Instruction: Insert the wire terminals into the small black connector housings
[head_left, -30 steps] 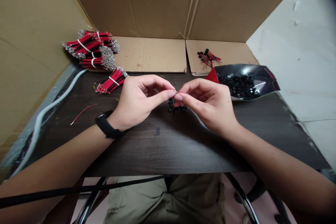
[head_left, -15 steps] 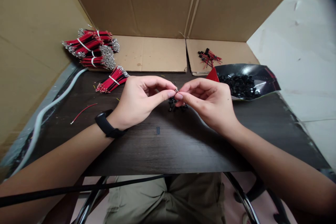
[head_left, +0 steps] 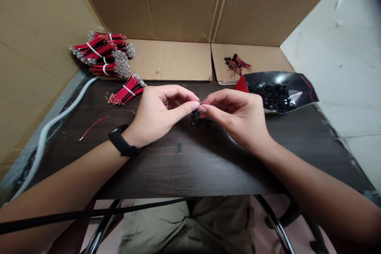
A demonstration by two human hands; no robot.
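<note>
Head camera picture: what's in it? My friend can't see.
The left hand and right hand pinch something tiny above a dark table. Tied red and black wire bundles lie left; an open bag of black pieces right.

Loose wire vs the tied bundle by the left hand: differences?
Loose wire is single; bundle holds many.
Loose wire is red; bundle mixes red and black.
Loose wire bows and is untied; bundle is fairly straight, white-banded.
Shared: both lie on the table, with silvery tips.

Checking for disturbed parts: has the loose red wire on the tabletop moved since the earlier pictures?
No: judged against the white cable, the loose red wire hasn't shifted.
</note>
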